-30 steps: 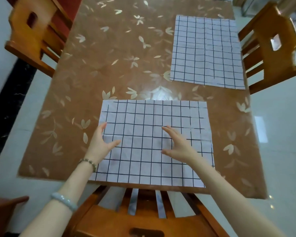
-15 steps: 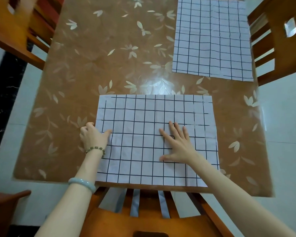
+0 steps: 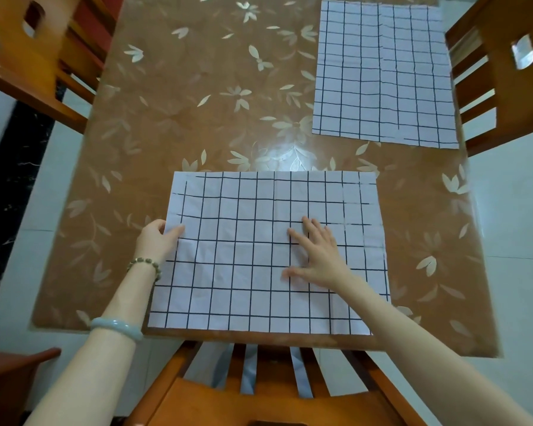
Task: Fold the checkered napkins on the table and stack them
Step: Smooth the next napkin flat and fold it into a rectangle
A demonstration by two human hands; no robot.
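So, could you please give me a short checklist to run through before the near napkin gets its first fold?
1. Near napkin lies flat and spread on the table: ok, a few light creases.
2. Left hand has the napkin's left edge pinched: ok.
3. Right hand flat on the cloth, pinning it: ok.
4. Nothing on the napkin but the hands: ok.
5. Napkin's near edge inside the table edge: ok, but close.
6. Far napkin out of the way, at the far right: ok.

Leaf-patterned brown table (image 3: 197, 118), wooden chairs (image 3: 502, 87), pale tiled floor (image 3: 517, 241)
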